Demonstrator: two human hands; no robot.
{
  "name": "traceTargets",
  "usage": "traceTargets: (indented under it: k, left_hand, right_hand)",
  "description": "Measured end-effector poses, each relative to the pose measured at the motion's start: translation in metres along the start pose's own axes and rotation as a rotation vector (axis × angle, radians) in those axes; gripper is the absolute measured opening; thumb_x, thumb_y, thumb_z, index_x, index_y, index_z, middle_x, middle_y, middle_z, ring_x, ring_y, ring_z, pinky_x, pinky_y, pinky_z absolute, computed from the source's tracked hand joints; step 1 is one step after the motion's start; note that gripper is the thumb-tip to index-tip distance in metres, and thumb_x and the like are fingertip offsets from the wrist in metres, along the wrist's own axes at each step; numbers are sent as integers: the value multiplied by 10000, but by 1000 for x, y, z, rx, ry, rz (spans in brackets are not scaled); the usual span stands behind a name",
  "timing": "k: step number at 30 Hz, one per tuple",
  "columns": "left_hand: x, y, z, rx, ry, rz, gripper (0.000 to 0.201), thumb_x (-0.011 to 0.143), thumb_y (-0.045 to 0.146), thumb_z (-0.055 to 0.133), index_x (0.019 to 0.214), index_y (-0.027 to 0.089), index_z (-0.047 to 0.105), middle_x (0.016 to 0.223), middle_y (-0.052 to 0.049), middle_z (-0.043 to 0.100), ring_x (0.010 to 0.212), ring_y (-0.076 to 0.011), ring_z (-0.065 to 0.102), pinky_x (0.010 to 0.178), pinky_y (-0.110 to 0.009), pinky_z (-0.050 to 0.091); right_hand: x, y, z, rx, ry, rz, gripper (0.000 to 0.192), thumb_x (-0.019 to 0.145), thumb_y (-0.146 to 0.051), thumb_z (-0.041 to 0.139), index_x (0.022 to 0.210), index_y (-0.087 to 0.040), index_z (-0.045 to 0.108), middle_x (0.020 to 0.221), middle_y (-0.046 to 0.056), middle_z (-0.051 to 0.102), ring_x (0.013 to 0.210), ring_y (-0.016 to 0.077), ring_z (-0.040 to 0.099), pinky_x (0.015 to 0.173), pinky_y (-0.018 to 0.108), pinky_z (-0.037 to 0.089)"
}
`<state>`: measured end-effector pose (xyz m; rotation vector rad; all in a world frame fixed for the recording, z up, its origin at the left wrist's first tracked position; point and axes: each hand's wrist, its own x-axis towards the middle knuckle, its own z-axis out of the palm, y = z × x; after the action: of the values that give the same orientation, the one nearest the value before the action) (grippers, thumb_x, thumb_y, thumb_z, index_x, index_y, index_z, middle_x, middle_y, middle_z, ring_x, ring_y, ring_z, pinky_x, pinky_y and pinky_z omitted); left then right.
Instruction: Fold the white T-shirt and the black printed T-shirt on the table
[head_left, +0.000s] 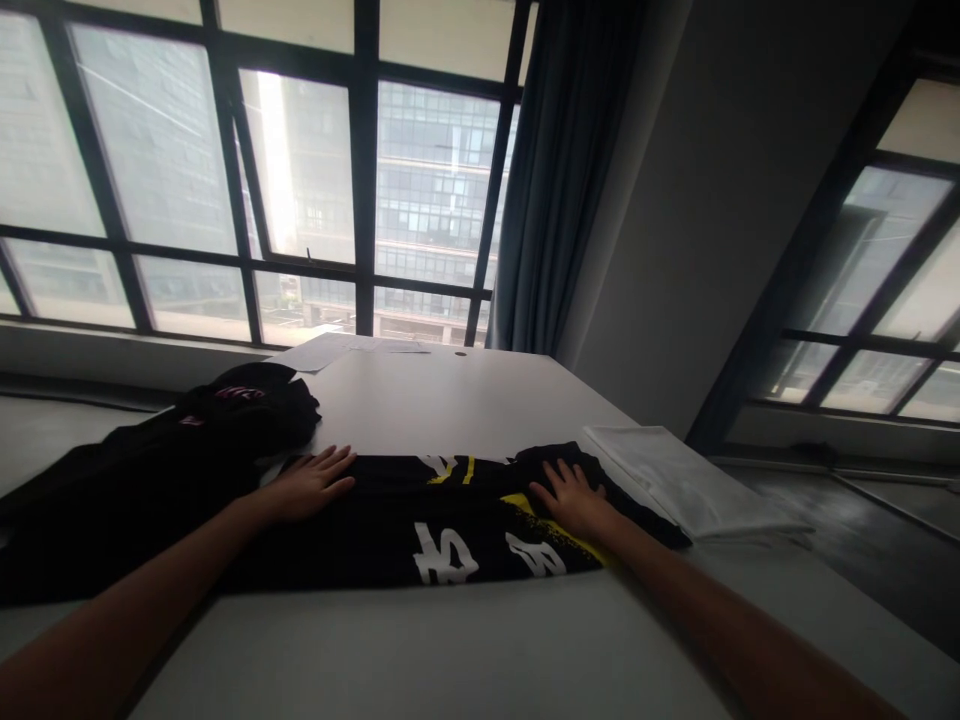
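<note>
A black T-shirt with white lettering and yellow patches lies folded into a long strip across the white table. My left hand rests flat on its left part, fingers spread. On the right part, by the yellow print, lies my right hand, also palm down with fingers apart. Beyond my right hand a dark end of the cloth sticks out to the right. A heap of black clothing with small pink print sits at the left, against the shirt; where one ends and the other begins is too dark to tell.
The white table reaches toward the windows. A folded white cloth lies along its right edge. Sheets of paper lie at the far left end. Behind stand a blue curtain and a wall column.
</note>
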<state>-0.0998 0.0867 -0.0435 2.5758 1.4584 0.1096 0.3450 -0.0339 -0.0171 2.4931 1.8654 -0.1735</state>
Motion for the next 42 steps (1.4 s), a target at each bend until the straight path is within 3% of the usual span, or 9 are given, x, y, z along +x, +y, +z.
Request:
traceTargets:
  k: [6,10,16,20,24,28,34,38,42]
  left_hand:
    - [-4,1,1,35,-3,-22,700,931,599,277,1536,249,249,1600,-76,188,1484,-298,170,1151,-507,207]
    - [-14,6,-8,7,-16,-6,741,887,643,346,1508,239,350,1587,-95,270,1463,-322,241,1140,-499,242]
    - [-20,11,-27,4,175,-9,534,902,419,380,1328,179,596,1335,-125,605,1234,-294,541,1044,-417,396]
    - [-22,17,-36,-11,234,-36,359,845,318,484,1102,204,707,1130,-100,685,1088,-283,620,948,-388,459]
    - [-24,23,-44,-29,212,-84,225,834,284,512,936,215,701,1040,-78,701,1014,-266,644,861,-359,477]
    - [-25,24,-51,-69,152,-179,200,840,322,531,940,231,678,1004,-67,715,949,-252,661,800,-339,475]
    - [-32,37,-54,-248,35,-183,277,787,340,579,1026,221,657,912,-36,696,865,-214,649,748,-291,471]
    - [-38,56,-55,-411,-28,-166,707,776,342,590,1448,260,387,883,2,675,804,-186,641,727,-275,476]
    - [-43,66,-55,-379,-53,-125,528,811,399,552,1324,276,567,897,-19,695,798,-203,648,738,-302,471]
  right_hand:
    - [-5,8,-2,-12,-2,9,753,948,-645,227,1557,-204,205,1621,131,111,1468,386,119,1081,648,247]
    - [8,18,-28,0,-125,-45,769,913,-675,327,1411,-114,495,1442,221,462,1309,362,458,1045,468,380]
    - [54,29,-59,-81,41,-25,625,801,-294,648,1386,-128,505,1401,201,505,1231,299,541,974,366,442]
    - [77,38,-63,20,-151,-53,366,711,-187,696,1072,-132,701,1039,109,713,945,225,676,778,279,519]
    - [98,35,-79,69,-186,17,319,617,-161,751,934,-135,721,833,80,714,665,208,667,576,291,521]
    - [129,5,-113,-75,-59,16,326,601,-79,753,925,-104,730,878,130,704,661,235,687,604,322,536]
    - [189,-93,-150,-217,344,-96,464,799,-95,600,1262,-72,597,1360,241,509,1214,331,549,947,369,459]
    - [193,-166,-139,-126,456,-209,709,867,-179,559,1514,-117,278,1590,201,177,1398,354,314,1075,460,344]
    - [145,-191,-101,-130,286,-456,459,911,-284,531,1359,-187,524,1459,147,446,1237,298,504,1009,405,395]
